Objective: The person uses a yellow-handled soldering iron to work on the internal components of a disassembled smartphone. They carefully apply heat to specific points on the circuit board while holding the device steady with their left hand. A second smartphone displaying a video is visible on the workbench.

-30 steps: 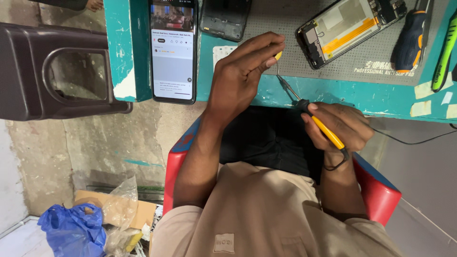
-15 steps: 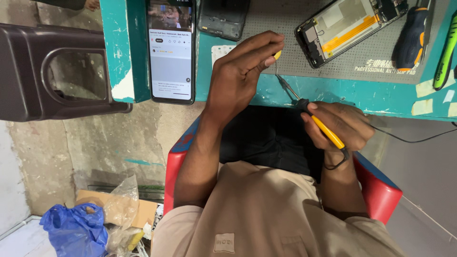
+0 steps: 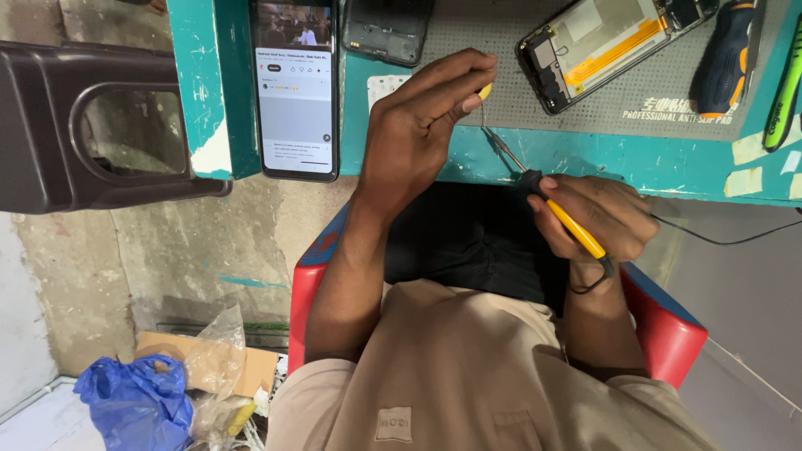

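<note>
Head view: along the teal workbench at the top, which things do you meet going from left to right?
Lit phone → dark phone back cover → left hand → opened phone → dark blue tool handle → green tool.

Glossy yellow plastic soldering iron handle (image 3: 576,230), dull metal tip, matt grey perforated rubber mat (image 3: 535,100), chipped teal painted bench (image 3: 585,159)

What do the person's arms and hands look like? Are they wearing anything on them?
Both arms are bare, with no gloves on the left hand or the right hand. No sleeves reach the forearms; a beige shirt covers the body. A thin black band loops around the right wrist. No rings or watch show.
</note>
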